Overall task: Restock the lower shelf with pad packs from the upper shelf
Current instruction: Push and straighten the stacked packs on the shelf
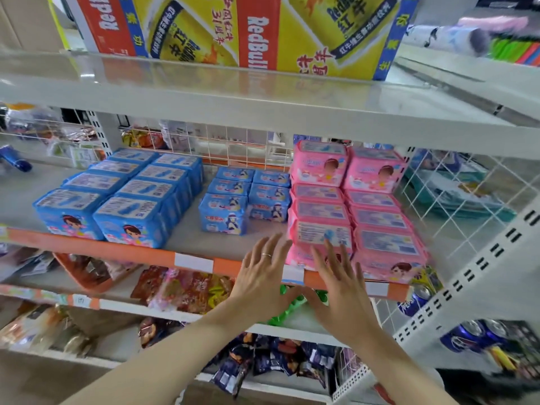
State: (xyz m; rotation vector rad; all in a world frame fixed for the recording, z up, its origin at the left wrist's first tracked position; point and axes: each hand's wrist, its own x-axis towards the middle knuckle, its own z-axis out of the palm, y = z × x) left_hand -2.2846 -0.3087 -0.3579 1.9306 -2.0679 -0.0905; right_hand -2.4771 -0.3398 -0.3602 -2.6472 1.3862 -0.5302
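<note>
Left hand [260, 267] and right hand [342, 290] were spread open, empty, before the pink pad packs [350, 217]. Blue pad packs [122, 194] shared that shelf [204, 242]; none lifted, transfer judged pending.

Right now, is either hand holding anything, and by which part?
Nothing is held. The left hand and right hand are open, fingers spread, before the pink pad packs.

We see grey shelf [188, 222], orange front strip [131, 251], across mid-frame. On it, left: large blue pad packs [125, 194], two rows. Centre: smaller blue packs [242, 197]. Right: pink packs [350, 211], stacked. Frame top: upper shelf [263, 112], where we note drink carton [233, 30].
</note>
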